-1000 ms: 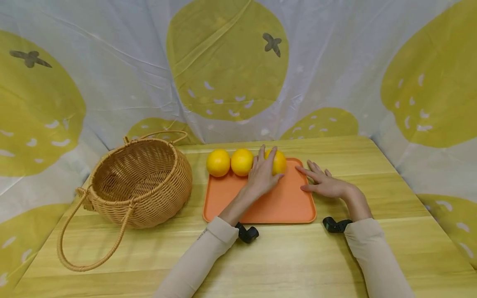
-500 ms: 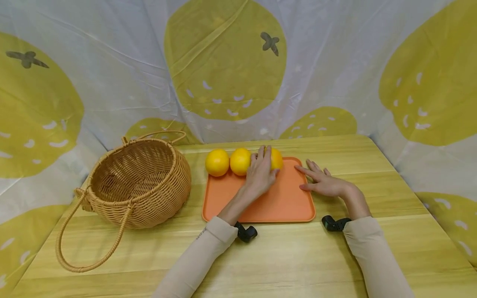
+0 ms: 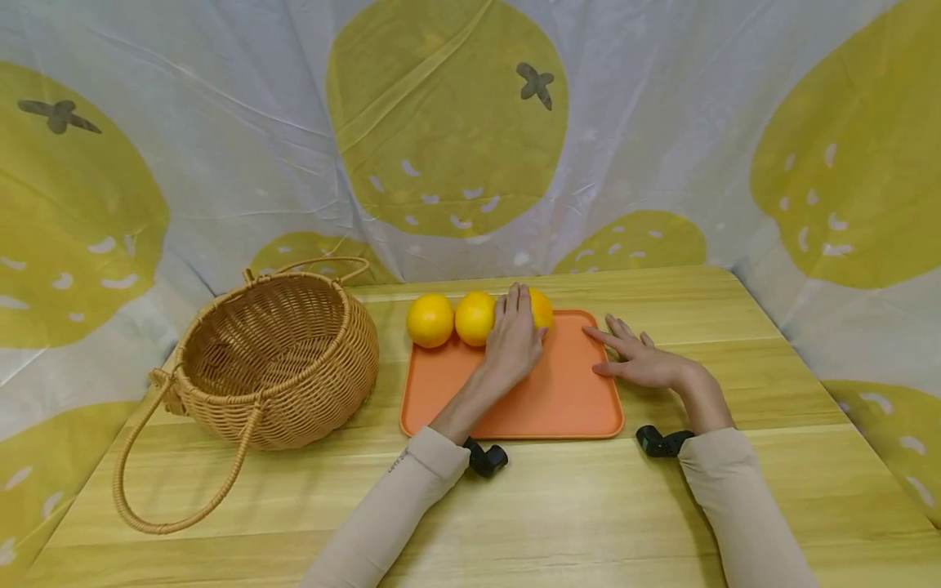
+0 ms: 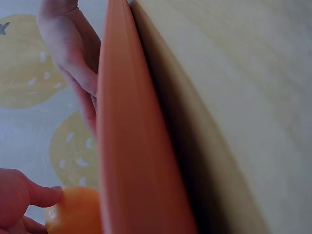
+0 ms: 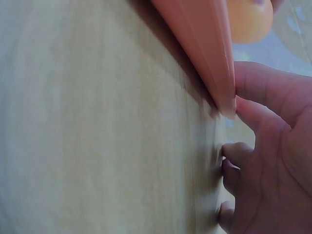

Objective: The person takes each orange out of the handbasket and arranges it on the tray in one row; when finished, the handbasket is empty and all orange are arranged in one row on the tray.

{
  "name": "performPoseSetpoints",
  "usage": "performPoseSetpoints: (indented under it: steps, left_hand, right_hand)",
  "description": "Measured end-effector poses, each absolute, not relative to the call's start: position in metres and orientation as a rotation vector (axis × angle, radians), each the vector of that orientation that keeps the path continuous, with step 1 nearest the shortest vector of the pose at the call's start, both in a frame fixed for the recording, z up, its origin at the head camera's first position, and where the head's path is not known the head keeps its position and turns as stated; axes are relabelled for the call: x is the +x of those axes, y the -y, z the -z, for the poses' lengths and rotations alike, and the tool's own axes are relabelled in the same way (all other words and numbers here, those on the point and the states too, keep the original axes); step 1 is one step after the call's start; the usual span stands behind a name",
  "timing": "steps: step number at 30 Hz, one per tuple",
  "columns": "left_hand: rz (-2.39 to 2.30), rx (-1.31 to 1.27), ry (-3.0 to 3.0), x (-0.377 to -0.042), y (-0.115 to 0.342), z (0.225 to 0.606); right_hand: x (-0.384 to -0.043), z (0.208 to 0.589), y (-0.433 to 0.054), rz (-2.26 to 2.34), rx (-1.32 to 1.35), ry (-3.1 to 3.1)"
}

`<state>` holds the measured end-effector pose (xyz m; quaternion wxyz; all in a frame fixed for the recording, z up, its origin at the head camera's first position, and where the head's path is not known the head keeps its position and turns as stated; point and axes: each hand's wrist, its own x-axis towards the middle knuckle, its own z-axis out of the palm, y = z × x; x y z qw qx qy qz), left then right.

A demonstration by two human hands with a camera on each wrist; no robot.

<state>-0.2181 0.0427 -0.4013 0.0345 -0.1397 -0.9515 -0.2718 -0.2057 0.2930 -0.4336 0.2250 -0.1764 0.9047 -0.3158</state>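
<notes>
In the head view my left hand [image 3: 513,343] reaches over the orange tray and grips the rightmost orange [image 3: 543,310], its fingers hiding the fruit's left side. The left wrist view shows the thumb against that orange [image 4: 75,214]. A middle orange [image 3: 474,318] sits just left of the hand, and a left orange [image 3: 430,320] is at the tray's far left corner. My right hand [image 3: 645,364] is at the right edge of the tray [image 3: 573,400], fingers extended. In the right wrist view its thumb and a finger touch the tray's edge [image 5: 209,53], other fingertips resting on the table.
A wicker basket [image 3: 345,400] stands left of the tray, one handle [image 3: 220,494] lowered toward the front, the other toward the back. The wooden table [image 3: 573,514] runs back to a white curtain [image 3: 257,122] printed with yellow fruit.
The left hand's fingers have drawn together round the rightmost orange, which has shifted slightly left and back toward the middle one. The right hand, tray and basket have stayed put.
</notes>
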Motion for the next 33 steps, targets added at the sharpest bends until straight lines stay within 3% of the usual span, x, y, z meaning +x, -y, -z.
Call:
performPoseSetpoints:
  steps: [33]
  left_hand:
    - [0.770, -0.498, 2.856, -0.2195, -0.0380, 0.4042]
  right_hand:
    - [-0.2073, 0.4346, -0.2924, 0.878, -0.494, -2.490]
